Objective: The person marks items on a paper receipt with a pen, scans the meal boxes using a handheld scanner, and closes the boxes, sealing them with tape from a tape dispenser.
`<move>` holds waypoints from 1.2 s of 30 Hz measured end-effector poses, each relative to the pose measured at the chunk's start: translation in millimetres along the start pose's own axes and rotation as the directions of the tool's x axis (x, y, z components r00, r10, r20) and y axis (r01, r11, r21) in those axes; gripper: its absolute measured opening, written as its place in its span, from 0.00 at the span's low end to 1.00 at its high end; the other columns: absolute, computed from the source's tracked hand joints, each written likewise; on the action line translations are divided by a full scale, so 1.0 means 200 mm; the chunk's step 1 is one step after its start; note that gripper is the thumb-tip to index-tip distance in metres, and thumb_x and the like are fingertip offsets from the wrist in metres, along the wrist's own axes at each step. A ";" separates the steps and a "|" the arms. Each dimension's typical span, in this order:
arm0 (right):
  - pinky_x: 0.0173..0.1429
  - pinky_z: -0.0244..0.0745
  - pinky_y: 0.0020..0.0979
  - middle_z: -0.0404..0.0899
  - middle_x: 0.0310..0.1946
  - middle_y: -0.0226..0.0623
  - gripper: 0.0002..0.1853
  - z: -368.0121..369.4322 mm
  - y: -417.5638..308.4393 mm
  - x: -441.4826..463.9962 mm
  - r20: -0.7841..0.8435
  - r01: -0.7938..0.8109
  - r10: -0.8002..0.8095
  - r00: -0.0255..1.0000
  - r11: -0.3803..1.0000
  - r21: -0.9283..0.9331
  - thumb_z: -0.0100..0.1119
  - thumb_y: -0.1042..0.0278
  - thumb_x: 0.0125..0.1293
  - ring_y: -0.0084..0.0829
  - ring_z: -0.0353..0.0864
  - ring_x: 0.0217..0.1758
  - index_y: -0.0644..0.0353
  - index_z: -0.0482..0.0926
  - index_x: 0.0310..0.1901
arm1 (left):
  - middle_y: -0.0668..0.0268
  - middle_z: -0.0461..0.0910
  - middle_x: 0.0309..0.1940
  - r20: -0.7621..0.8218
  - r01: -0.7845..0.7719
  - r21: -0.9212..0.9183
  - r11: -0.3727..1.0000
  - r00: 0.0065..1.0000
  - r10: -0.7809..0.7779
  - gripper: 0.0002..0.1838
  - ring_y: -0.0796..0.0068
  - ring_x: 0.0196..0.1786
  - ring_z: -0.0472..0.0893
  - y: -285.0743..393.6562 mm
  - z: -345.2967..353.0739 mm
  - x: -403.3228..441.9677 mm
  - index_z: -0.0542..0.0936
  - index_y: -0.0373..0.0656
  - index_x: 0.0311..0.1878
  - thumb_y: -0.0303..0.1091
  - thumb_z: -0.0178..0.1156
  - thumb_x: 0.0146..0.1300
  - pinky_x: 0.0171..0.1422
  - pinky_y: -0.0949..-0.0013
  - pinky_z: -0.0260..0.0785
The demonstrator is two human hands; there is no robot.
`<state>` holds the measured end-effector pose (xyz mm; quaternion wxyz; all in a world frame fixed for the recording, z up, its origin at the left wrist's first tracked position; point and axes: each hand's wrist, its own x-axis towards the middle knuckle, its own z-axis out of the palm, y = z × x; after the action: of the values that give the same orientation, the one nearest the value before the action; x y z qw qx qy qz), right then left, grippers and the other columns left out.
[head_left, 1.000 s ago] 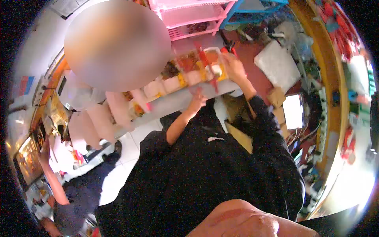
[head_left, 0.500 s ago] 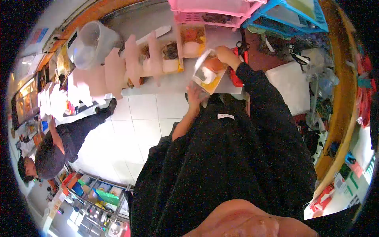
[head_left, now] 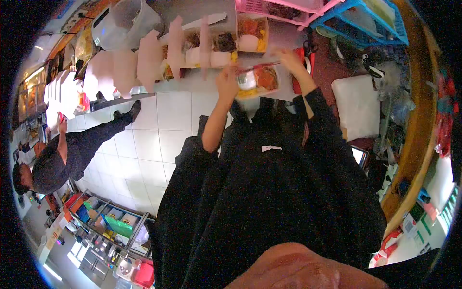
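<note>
An open food box (head_left: 277, 85) with white rice, orange-red food and yellow pieces lies level near the counter's front edge. My left hand (head_left: 227, 85) is closed at its left side, fingers curled against the corner. A thin reddish strip (head_left: 263, 65) runs along the box's far edge between my hands; whether it is a band or part of the box I cannot tell. My right hand (head_left: 290, 61) is above the far right corner, its fingertips smeared by motion. Another filled food box (head_left: 251, 42) stands just beyond.
More filled boxes with raised pale flaps (head_left: 150, 62) line the counter to the left. A clear plastic tub (head_left: 126, 26) stands behind them. Pink (head_left: 288, 12) and blue racks (head_left: 356, 24) are at the back. Red-handled scissors (head_left: 308, 55) lie at right. A co-worker (head_left: 62, 159) stands far left.
The food box has turned from tilted to level. My left hand has moved up from below it to its left side; my right hand has shifted slightly right. The camera view has shifted.
</note>
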<state>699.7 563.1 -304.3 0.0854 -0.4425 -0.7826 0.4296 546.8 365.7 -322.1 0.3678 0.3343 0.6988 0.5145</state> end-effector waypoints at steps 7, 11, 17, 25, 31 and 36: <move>0.56 0.67 0.34 0.73 0.53 0.44 0.30 0.47 0.43 -0.24 -0.158 0.034 -0.023 0.987 0.997 0.063 0.59 0.59 0.60 0.35 0.75 0.50 0.62 0.64 0.61 | 0.47 0.73 0.48 -0.305 -0.025 0.099 0.995 0.951 0.054 0.25 0.57 0.53 0.73 -0.42 0.30 -0.16 0.68 0.37 0.56 0.31 0.58 0.54 0.57 0.64 0.64; 0.54 0.68 0.30 0.75 0.50 0.37 0.29 0.13 0.24 -0.23 0.325 -0.215 0.088 0.942 0.900 0.379 0.62 0.63 0.59 0.29 0.74 0.49 0.64 0.66 0.60 | 0.59 0.79 0.38 -0.119 0.238 -0.261 0.935 0.954 -0.276 0.17 0.66 0.41 0.78 -0.27 0.13 -0.12 0.74 0.35 0.48 0.31 0.56 0.55 0.47 0.66 0.70; 0.38 0.65 0.25 0.73 0.31 0.26 0.21 -0.04 0.13 -0.18 0.431 -0.456 0.259 0.864 0.765 0.455 0.53 0.48 0.63 0.20 0.67 0.31 0.61 0.78 0.42 | 0.69 0.73 0.18 0.072 0.565 -0.290 0.773 0.818 -0.571 0.21 0.77 0.25 0.75 -0.11 -0.03 -0.02 0.77 0.38 0.31 0.51 0.61 0.56 0.30 0.71 0.68; 0.45 0.67 0.42 0.75 0.35 0.55 0.22 0.23 0.35 -0.15 0.174 -0.067 0.094 0.980 0.985 -0.159 0.37 0.57 0.70 0.49 0.74 0.39 0.68 0.76 0.40 | 0.52 0.75 0.26 0.209 0.040 0.674 0.738 0.948 -0.242 0.23 0.58 0.32 0.77 -0.46 0.13 0.04 0.77 0.35 0.35 0.47 0.45 0.66 0.40 0.56 0.68; 0.53 0.64 0.47 0.70 0.39 0.60 0.24 0.34 0.36 -0.30 -0.042 0.006 -0.019 0.999 0.957 -0.290 0.29 0.57 0.72 0.56 0.68 0.48 0.68 0.69 0.52 | 0.38 0.67 0.46 -0.159 0.119 0.478 0.870 0.986 -0.047 0.26 0.43 0.50 0.68 -0.54 0.23 -0.04 0.70 0.30 0.50 0.48 0.42 0.67 0.55 0.50 0.60; 0.65 0.54 0.51 0.55 0.61 0.50 0.47 0.06 0.04 -0.29 0.328 0.449 -0.309 0.893 0.673 -0.588 0.64 0.44 0.48 0.51 0.53 0.66 0.53 0.54 0.67 | 0.50 0.60 0.59 0.167 -0.317 0.581 0.750 0.948 0.272 0.38 0.47 0.60 0.62 -0.10 0.07 0.00 0.63 0.43 0.62 0.52 0.62 0.51 0.62 0.49 0.56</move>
<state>732.1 512.7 -303.1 -0.0653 -0.2251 -0.9611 0.1461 556.3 367.3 -343.6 0.1820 0.5576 0.7501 0.3054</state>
